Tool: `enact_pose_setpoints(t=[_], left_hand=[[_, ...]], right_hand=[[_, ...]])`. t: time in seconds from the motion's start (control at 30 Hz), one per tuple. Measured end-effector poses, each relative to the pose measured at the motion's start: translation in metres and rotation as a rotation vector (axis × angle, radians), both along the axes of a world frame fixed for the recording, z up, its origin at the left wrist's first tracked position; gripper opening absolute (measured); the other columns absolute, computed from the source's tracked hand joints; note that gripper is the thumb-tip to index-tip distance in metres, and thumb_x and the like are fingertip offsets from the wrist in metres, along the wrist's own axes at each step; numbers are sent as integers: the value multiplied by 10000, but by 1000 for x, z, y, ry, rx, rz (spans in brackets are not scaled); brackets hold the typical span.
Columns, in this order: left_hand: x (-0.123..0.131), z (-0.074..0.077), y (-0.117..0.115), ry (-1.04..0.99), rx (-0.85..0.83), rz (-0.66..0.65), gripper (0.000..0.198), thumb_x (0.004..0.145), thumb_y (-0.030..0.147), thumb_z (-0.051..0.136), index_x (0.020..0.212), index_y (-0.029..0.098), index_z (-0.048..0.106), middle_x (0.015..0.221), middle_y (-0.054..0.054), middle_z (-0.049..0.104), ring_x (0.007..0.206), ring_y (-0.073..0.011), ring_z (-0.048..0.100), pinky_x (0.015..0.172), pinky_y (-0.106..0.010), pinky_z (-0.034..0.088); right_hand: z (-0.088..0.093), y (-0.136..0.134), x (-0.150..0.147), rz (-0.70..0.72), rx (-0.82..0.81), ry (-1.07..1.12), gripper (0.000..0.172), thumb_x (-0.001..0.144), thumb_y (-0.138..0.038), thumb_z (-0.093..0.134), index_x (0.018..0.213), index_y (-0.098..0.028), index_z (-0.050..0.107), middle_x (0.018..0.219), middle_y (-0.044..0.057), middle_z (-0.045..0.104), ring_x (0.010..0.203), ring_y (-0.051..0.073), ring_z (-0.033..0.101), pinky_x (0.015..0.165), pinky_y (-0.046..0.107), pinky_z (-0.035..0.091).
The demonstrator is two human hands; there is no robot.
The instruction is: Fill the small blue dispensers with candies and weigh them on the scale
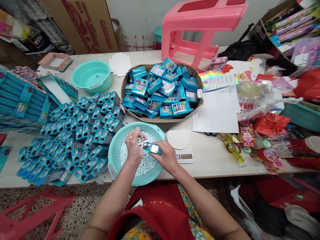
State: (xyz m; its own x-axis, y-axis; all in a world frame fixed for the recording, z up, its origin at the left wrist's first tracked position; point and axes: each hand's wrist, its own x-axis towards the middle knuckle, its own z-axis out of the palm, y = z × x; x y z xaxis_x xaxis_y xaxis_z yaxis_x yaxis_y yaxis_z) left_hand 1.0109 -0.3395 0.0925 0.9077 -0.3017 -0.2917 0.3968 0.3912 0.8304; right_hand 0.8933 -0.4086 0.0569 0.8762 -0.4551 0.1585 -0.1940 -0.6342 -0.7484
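Observation:
A turquoise basin (111, 168) at the table's front edge holds a heap of small pale candies (144, 165). Over it, my left hand (134, 145) is curled around some of these candies, right beside the opening of a small blue candy box (153, 148). My right hand (167, 156) grips that box, tilted so its end with the hole faces my left hand. To the left stand many similar blue boxes (87, 128) with round holes in their ends. Behind the basin, a cardboard tray (160, 119) is piled with closed, shiny blue boxes (157, 88).
A white kitchen scale (183, 156) stands just right of the basin. Another turquoise basin (91, 76) sits at the back left. A pink plastic stool (200, 23) lies at the back, and paper sheets (215, 113) and a red plastic bag (271, 126) are on the right.

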Motion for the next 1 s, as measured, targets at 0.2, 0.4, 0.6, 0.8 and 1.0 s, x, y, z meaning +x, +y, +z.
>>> enact_pose_setpoints(t=[0.2, 0.4, 0.6, 0.8, 1.0], left_hand=[[5, -6, 3, 108, 13, -13, 386, 706, 393, 706, 583, 174, 413, 500, 70, 368, 373, -41, 342, 343, -192, 205], [26, -33, 31, -63, 393, -191, 373, 753, 524, 588, 632, 193, 464, 561, 26, 448, 463, -96, 435, 418, -219, 324], [38, -93, 68, -576, 1065, -460, 410, 685, 444, 637, 1014, 199, 626, 1113, -108, 625, 1120, -312, 521, 938, -442, 413], [30, -96, 55, -332, 923, -522, 351, 737, 492, 592, 933, 208, 657, 1055, -71, 668, 975, -264, 602, 875, -363, 449], [36, -102, 48, -332, 915, -524, 358, 727, 493, 601, 924, 201, 664, 1018, -62, 682, 926, -251, 612, 871, -356, 436]], right_hand=[[-5, 1, -1, -27, 20, 26, 343, 743, -345, 731, 1042, -217, 623, 928, 54, 641, 898, 235, 592, 769, 344, 467], [6, -11, -11, -113, 153, -17, 328, 733, -344, 740, 1024, -231, 638, 926, 39, 647, 879, 211, 604, 761, 323, 477], [6, -53, -42, -324, 195, -92, 309, 754, -350, 711, 1032, -238, 634, 953, 32, 642, 885, 192, 602, 789, 321, 478], [-35, -97, -60, -459, 133, -83, 338, 740, -384, 705, 1029, -222, 640, 958, 40, 644, 911, 202, 600, 813, 350, 480], [-70, -113, -75, -489, 329, -66, 511, 682, -426, 741, 1121, -208, 598, 1094, 74, 623, 1027, 231, 589, 886, 403, 478]])
